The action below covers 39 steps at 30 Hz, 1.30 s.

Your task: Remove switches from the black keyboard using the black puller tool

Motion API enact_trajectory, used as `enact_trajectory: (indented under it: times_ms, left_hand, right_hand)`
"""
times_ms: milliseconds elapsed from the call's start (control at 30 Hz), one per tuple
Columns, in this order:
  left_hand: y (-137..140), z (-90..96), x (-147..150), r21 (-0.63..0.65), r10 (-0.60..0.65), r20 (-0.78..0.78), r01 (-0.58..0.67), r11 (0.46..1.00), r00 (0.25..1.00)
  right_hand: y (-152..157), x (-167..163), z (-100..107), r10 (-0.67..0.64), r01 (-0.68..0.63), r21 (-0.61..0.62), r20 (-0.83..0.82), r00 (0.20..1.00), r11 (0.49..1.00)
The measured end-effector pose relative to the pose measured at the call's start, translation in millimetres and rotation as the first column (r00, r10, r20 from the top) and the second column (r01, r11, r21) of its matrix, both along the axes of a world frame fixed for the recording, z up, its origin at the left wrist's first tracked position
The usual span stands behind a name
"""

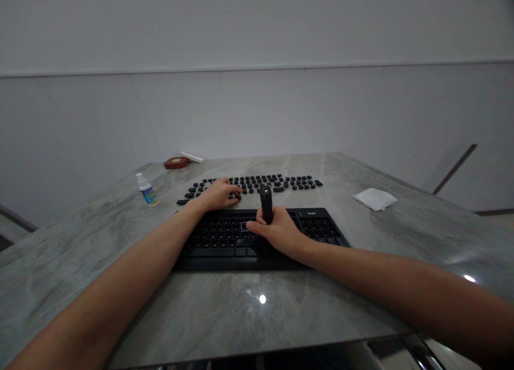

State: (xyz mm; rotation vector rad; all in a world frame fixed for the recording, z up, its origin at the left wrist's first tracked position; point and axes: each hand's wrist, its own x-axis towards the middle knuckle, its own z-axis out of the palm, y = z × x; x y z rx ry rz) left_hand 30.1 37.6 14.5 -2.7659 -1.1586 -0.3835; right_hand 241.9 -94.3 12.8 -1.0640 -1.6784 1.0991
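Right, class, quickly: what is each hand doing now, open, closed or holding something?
Left hand: fingers partly curled at a black keycap; can't tell whether gripped.
Right hand: closed, holding a black-handled tool.

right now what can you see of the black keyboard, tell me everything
The keyboard is a wide black slab, plastic-looking, lying flat on the grey marbled table. Many key positions show bare sockets with pale dots; the nearest row looks smooth. Pale lettering, too small to read, marks the upper right. The right hand holds a dark-handled tool over it; contact is unclear.
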Motion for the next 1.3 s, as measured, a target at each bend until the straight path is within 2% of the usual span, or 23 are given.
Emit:
enact_trajectory:
  times_ms: [967, 1300]
  left_hand:
    - [-3.9, 5.3, -4.7, 0.033, -0.091, 0.012, 0.091, 0.995, 0.996]
    - [0.4, 1.0, -8.4, 0.013, -0.072, 0.016, 0.072, 0.997, 0.997]
  right_hand:
    - [-0.6, 0.4, 0.9, -0.014, 0.014, -0.021, 0.006, 1.000, 1.000]
    - [-1.0, 0.5, -0.5, -0.001, 0.001, -0.008, -0.012, 1.000, 1.000]
